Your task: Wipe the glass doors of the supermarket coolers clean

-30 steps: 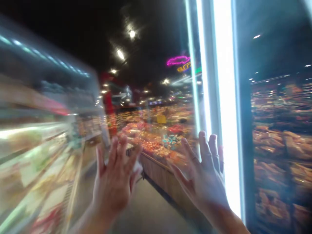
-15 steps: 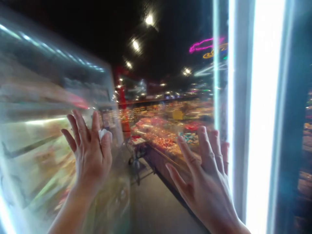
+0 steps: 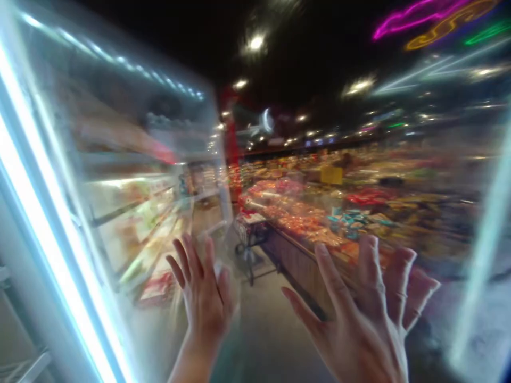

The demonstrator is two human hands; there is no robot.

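Note:
My left hand point(image 3: 205, 308) is raised low in the middle of the view, palm forward and fingers spread upward. A small white crumpled piece point(image 3: 217, 269) is tucked between its thumb and forefinger; blur hides its kind. To the right, my right hand point(image 3: 359, 324) is spread wide with nothing visible in it. Both hands are in front of what looks like a clear pane; whether they touch it I cannot tell. A bright white light strip point(image 3: 51, 213) slants down on the left, and a paler strip point(image 3: 485, 250) runs along the right.
Lit glass-fronted shelves point(image 3: 147, 213) line the left. A shopping cart point(image 3: 251, 231) stands on the aisle floor point(image 3: 259, 324) ahead. On the right runs a long display counter point(image 3: 295, 260) heaped with colourful packages. Neon signs point(image 3: 435, 21) glow above.
The view has turned left, so the bright strip now shows at the left. In the picture my left hand is lower and further right; the right hand's fingers are spread wider.

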